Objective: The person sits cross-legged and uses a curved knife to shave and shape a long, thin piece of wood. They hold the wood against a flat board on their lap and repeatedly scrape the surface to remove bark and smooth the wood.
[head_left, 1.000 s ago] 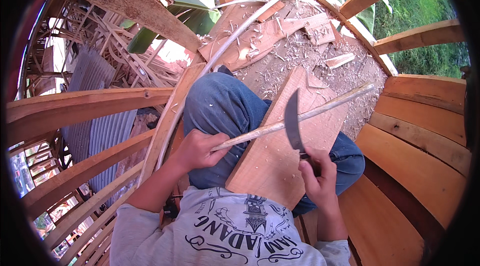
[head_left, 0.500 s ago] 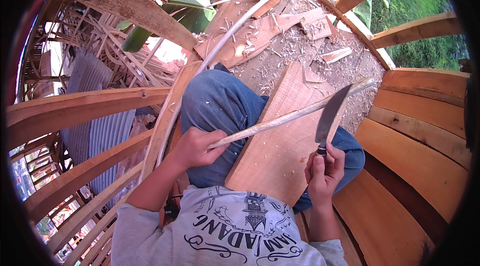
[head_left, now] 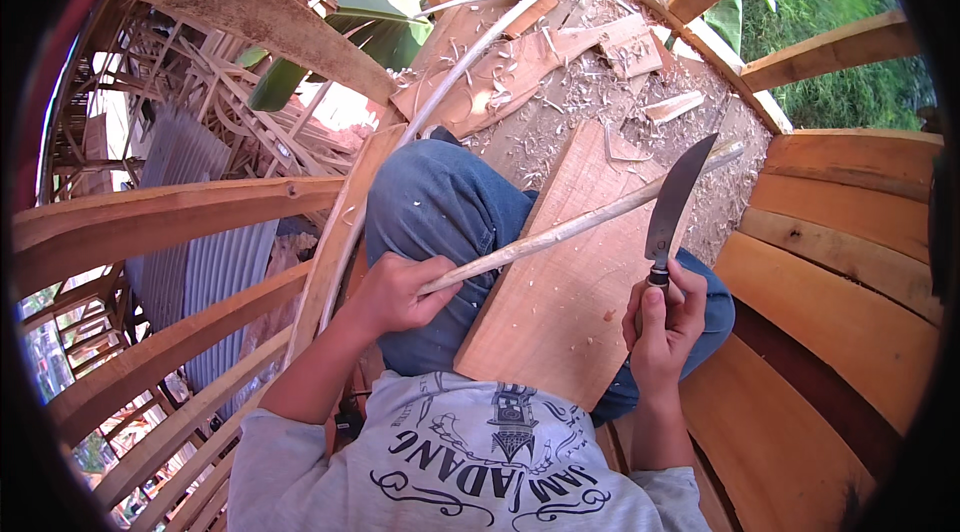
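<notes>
My left hand (head_left: 412, 294) is closed round the near end of a pale wooden stick (head_left: 570, 232). The stick slants up to the right, across a wide wooden board (head_left: 560, 322) that lies over my lap. In my right hand (head_left: 665, 317) is a knife (head_left: 678, 200) with a broad dark blade and a dark handle. Its blade points up and passes in front of the stick near the far end; whether the two touch I cannot tell.
Curled shavings and offcuts (head_left: 675, 108) litter the wooden floor (head_left: 520, 137) ahead. A plank wall (head_left: 830, 277) rises close on my right, and slatted rails (head_left: 190, 222) run along my left. A long thin pale strip (head_left: 455, 72) lies at the far left edge of the floor.
My right hand and the knife have shifted slightly to the right, the blade turning a little. The stick's far end now sits a bit lower; my left hand keeps its hold.
</notes>
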The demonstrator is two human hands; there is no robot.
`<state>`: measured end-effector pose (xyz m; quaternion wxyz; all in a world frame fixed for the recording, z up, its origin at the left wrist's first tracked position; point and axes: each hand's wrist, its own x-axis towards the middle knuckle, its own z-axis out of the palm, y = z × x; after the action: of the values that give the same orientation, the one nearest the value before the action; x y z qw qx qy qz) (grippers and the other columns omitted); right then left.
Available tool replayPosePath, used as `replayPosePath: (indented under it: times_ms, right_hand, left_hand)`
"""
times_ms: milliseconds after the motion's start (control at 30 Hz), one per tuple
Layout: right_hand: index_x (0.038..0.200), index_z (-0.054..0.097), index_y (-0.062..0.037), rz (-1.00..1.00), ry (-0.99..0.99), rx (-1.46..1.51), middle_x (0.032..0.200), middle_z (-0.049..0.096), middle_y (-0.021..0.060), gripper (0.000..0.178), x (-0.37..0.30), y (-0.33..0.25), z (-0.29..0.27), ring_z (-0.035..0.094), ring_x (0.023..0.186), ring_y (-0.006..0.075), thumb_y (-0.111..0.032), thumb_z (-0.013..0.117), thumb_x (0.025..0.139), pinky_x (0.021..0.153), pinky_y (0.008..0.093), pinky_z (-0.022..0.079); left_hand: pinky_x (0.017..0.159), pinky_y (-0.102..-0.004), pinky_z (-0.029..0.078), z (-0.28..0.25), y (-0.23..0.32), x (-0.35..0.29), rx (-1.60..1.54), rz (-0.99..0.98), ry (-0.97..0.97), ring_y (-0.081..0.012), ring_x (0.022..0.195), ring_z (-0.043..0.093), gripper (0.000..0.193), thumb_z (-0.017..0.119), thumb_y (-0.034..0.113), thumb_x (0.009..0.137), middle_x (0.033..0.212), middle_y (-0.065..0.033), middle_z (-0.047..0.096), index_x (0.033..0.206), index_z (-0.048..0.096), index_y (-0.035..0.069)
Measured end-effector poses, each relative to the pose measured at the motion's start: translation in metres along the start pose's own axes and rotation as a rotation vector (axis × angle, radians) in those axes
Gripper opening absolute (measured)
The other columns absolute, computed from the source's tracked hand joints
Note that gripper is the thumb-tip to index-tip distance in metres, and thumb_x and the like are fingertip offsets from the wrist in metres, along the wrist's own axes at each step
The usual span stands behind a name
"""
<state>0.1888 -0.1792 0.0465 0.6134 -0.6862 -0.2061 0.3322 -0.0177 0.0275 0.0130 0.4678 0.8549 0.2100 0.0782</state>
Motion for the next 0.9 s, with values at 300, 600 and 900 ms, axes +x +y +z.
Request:
replayPosePath:
  times_ms: [300, 600, 900]
  right_hand:
    - [0.114, 0.052, 0.0002, -0.024, 0.045, 0.121, 0.07, 0.056, 0.006, 0.029, 0.001, 0.0, 0.002, 0.05, 0.054, 0.0084, -0.002, 0.058, 0.086, 0.049, 0.0221, 0.038]
    - [0.111, 0.057, 0.0021, -0.019, -0.181, -0.104, 0.079, 0.061, 0.0136, 0.028, 0.006, -0.006, 0.005, 0.06, 0.067, 0.0147, -0.004, 0.062, 0.084, 0.064, 0.0259, 0.048]
    - [0.116, 0.049, 0.0012, -0.127, -0.152, -0.303, 0.073, 0.055, 0.0036, 0.03, -0.018, 0.018, 0.028, 0.047, 0.056, 0.0072, 0.0, 0.055, 0.087, 0.053, 0.0218, 0.039]
  left_hand:
    - [0.046, -0.0303, 0.044, -0.001, 0.003, 0.002, 0.011, -0.029, -0.009, -0.0219, 0.049, 0.06, 0.005, 0.067, 0.006, 0.075, 0.056, -0.0091, 0.057, 0.078, 0.063, 0.004]
    - [0.047, -0.0323, 0.045, -0.002, 0.004, 0.003, -0.013, -0.063, -0.02, -0.0252, 0.05, 0.061, 0.006, 0.068, 0.009, 0.077, 0.057, -0.0102, 0.057, 0.079, 0.063, 0.005]
    - [0.047, -0.0319, 0.045, -0.004, 0.009, 0.005, -0.046, -0.114, -0.019, -0.0253, 0.051, 0.061, 0.007, 0.067, 0.01, 0.077, 0.057, -0.0113, 0.056, 0.08, 0.063, 0.005]
